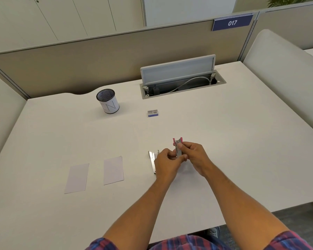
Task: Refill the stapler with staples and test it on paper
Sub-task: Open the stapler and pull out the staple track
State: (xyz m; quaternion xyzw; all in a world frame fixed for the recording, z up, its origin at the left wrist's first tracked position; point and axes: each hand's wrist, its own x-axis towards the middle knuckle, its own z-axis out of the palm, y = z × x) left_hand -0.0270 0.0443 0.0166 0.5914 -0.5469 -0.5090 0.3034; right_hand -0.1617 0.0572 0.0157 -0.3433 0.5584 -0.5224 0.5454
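A small pink and silver stapler is held above the white desk, pink end pointing away from me. My right hand grips it with curled fingers. My left hand pinches its near end, fingers curled. A silver metal piece lies flat on the desk just left of my left hand, partly hidden by it. A small blue staple box sits farther back, closed as far as I can tell. Two pale paper slips lie to the left.
A white mesh-lined pen cup stands at the back left. An open cable hatch with its lid raised is at the back centre. Padded partitions flank the desk on both sides.
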